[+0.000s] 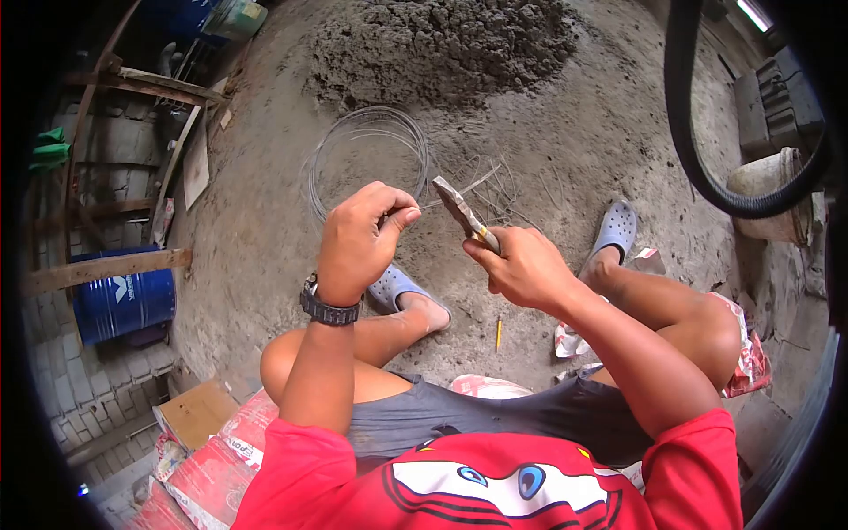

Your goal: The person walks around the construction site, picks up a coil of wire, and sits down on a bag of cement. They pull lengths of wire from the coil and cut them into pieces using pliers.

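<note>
My left hand (365, 237), with a watch on its wrist, pinches a thin steel wire (430, 205) between thumb and fingers. The wire runs rightward to the metal jaws of the pliers (458, 207). My right hand (523, 268) is wrapped around the handles of these pliers, jaws tilted up and to the left; whether they bite the wire is not clear. Beyond my left hand a large coil of wire (422, 148) lies on the ground. Several loose wire pieces (508, 187) are scattered on the floor behind the pliers.
A heap of wet grey mortar (442, 53) is at the back. A yellow pencil (498, 334) lies between my feet. Left are a blue drum (124, 296) and wooden framing (106, 270); right, a dirty bucket (764, 185) and a black hose (682, 97). Red-and-white bags (212, 481) lie at lower left.
</note>
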The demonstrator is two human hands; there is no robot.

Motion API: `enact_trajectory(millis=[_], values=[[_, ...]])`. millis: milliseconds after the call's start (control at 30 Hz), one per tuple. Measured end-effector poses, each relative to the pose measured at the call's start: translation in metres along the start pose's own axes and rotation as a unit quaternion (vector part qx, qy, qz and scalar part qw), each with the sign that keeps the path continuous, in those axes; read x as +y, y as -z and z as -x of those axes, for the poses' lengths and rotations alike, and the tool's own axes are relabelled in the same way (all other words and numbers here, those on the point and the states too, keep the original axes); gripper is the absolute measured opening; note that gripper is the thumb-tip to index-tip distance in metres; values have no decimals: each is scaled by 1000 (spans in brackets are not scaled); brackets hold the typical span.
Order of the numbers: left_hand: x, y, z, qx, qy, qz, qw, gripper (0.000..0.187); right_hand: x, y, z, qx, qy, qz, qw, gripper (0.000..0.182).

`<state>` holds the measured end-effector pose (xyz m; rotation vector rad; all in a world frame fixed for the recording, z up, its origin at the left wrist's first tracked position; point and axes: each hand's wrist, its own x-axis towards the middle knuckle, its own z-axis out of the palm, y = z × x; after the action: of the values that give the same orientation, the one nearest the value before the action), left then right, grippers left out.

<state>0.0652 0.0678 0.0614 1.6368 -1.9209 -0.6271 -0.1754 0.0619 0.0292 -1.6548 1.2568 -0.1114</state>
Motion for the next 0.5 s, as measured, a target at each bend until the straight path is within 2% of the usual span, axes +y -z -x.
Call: enact_trajectory(millis=[133,233,367,433,500], values=[[-2,-4,-3,-10,-25,-14,1000,4,-2,1,5,-61,-61,-101,991,42],[-7,-1,-2,-12,-31,-21,999,4,12,-10,2,-125,-20,-199,972,42],[-5,5,-3,-6,-1,-2,1000,6,20,-17,0,-129,-22,-291,948,45],[-4,10,-4,4,0,12,1000,5,34,-24,-7,-139,53,-328,933,48],[-4,16,-4,15,1,25,1000,5,28,-14,-5,-167,38,-366,915,47]])
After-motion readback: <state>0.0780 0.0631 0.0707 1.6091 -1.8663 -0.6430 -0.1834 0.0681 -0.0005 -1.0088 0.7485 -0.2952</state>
